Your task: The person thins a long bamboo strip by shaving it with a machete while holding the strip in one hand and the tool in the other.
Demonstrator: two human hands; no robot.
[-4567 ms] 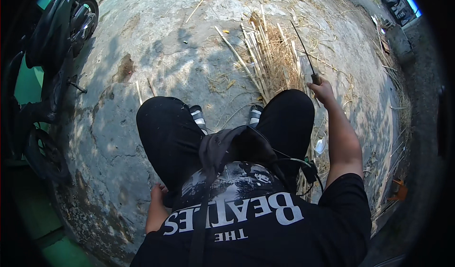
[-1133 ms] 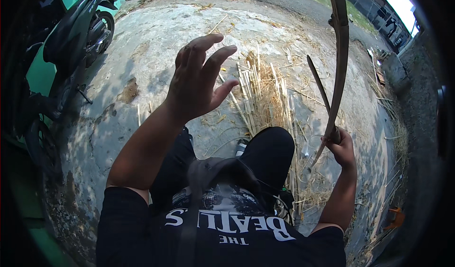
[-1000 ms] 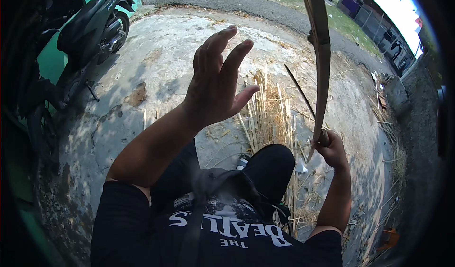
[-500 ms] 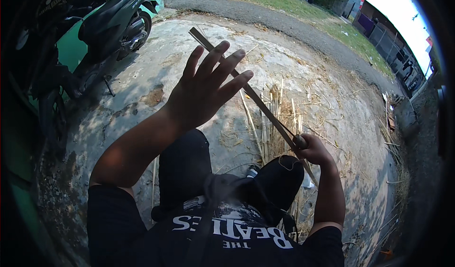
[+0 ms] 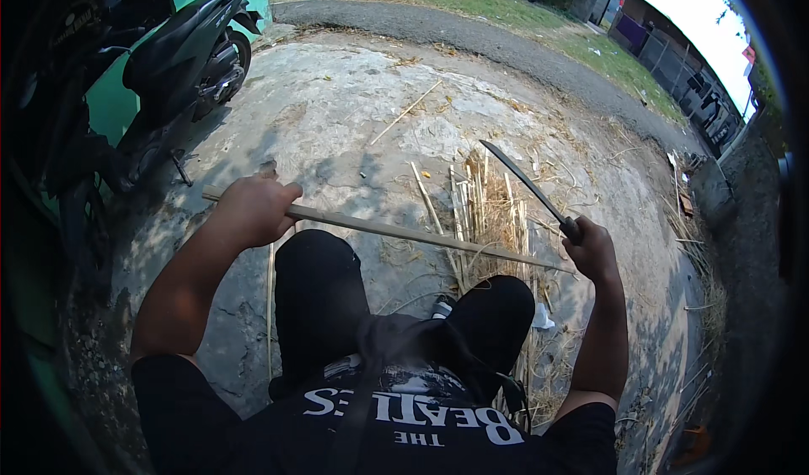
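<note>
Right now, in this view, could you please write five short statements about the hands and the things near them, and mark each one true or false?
1. The left hand is closed around a long pale strip. True.
2. The right hand holds a hammer. False: it holds a knife with a long dark blade.
3. A bundle of pale sticks lies ahead of the right knee. True.
4. The knife is pressed into the strip. False: its blade points up and away, apart from the strip.
5. A motorbike stands at the upper left of the picture. True.
</note>
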